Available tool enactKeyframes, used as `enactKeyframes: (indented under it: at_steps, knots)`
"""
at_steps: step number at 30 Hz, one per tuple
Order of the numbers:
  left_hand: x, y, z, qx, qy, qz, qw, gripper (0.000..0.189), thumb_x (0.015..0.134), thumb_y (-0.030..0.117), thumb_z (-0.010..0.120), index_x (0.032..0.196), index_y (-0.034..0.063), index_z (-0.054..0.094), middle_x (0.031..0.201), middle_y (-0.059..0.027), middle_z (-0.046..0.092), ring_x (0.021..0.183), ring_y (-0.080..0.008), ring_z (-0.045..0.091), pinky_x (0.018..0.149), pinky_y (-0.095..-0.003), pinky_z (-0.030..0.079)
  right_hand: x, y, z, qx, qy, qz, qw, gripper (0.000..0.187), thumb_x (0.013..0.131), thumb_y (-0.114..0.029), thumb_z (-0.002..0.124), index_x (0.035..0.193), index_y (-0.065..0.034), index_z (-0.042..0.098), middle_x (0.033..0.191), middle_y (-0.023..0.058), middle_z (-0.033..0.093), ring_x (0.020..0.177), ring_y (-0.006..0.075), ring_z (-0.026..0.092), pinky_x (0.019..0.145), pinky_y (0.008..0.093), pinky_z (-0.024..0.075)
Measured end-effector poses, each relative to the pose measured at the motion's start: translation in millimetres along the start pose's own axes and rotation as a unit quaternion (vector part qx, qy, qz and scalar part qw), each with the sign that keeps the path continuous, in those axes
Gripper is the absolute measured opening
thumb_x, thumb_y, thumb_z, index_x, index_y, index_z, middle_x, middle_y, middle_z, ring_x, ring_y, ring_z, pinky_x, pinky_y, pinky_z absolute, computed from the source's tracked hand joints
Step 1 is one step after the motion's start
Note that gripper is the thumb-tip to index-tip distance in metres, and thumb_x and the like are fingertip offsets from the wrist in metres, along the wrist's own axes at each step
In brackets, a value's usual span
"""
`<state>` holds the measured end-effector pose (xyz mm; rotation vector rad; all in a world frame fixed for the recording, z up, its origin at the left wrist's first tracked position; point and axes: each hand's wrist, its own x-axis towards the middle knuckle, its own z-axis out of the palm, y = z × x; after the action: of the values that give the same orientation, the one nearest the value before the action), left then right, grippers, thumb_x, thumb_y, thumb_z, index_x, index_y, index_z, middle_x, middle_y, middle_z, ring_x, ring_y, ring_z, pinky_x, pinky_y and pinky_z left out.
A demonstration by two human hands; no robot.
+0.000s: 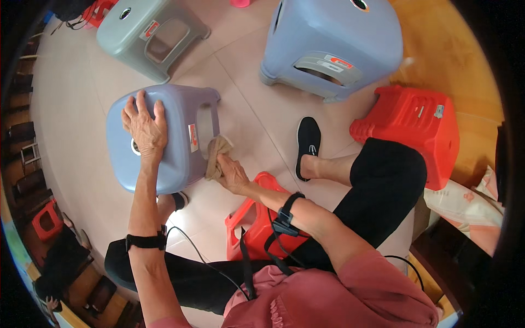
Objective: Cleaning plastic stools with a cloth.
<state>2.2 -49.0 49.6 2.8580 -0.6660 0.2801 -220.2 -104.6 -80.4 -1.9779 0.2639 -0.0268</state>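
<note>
A blue plastic stool [172,164] stands before me at the left, bearing a red and white label on its side. My left hand [145,127] rests on its seat with the fingers spread, partly covering the round hole. Bunched in my right hand [233,174] is a tan cloth [217,158], which is against the lower right side of the stool, beside the opening between its legs. How much of the cloth touches the stool cannot be told.
A grey-green stool [139,28] and a larger blue stool [328,37] stand farther off. At the right is a red stool [418,123]; another red stool [262,229] is between my legs. Thin cables hang by my arms. Another person [61,254] is at the far lower left.
</note>
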Motion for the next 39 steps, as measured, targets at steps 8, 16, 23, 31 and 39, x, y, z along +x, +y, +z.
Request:
enactKeyframes:
  at_steps: [8,16,23,31,39]
  knots:
    - [0,0,3,-0.023,0.003,0.005,1.000,0.052,0.087,0.039,0.049,0.130,0.0083,0.046,0.132,-0.0217,0.039,0.124,-0.0397,0.032,0.104,-0.0499,0.023,55,24,-41,0.114,-0.034,0.091,0.989,0.042,0.073,-0.011,0.060,0.111,-0.0057,0.042,0.099,0.0219,0.059,0.095,0.0406,0.057,0.079,0.0450,0.0451]
    - [-1,-6,0,-0.020,-0.005,0.013,1.000,0.053,0.088,0.038,0.048,0.130,0.0061,0.045,0.133,-0.0227,0.037,0.123,-0.0411,0.031,0.103,-0.0513,0.023,126,-104,-114,0.179,-0.010,-0.051,0.982,0.039,0.076,-0.010,0.055,0.112,-0.0081,0.042,0.091,0.0181,0.057,0.091,0.0328,0.058,0.082,0.0413,0.0457]
    - [0,-3,1,-0.016,-0.005,0.007,1.000,0.051,0.088,0.034,0.049,0.130,0.0060,0.044,0.134,-0.0230,0.037,0.123,-0.0423,0.030,0.103,-0.0522,0.023,173,-50,-76,0.239,0.172,-0.048,0.954,0.027,0.081,-0.017,0.046,0.102,-0.0002,0.046,0.099,0.0230,0.051,0.092,0.0380,0.054,0.087,0.0440,0.0419]
    - [0,0,0,0.027,-0.026,-0.004,0.999,0.050,0.092,0.037,0.043,0.133,0.0096,0.041,0.134,-0.0198,0.037,0.126,-0.0386,0.030,0.105,-0.0498,0.022,210,47,-46,0.110,0.126,0.253,0.953,0.048,0.082,-0.033,0.042,0.116,0.0008,0.046,0.119,0.0242,0.050,0.110,0.0387,0.049,0.095,0.0446,0.0381]
    - [0,-2,-2,-0.004,-0.018,-0.004,1.000,0.050,0.089,0.035,0.049,0.131,0.0076,0.044,0.134,-0.0211,0.036,0.125,-0.0397,0.029,0.104,-0.0513,0.021,156,47,-7,0.115,0.164,0.285,0.938,0.055,0.084,-0.034,0.042,0.128,-0.0022,0.033,0.126,0.0271,0.045,0.110,0.0422,0.050,0.092,0.0478,0.0391]
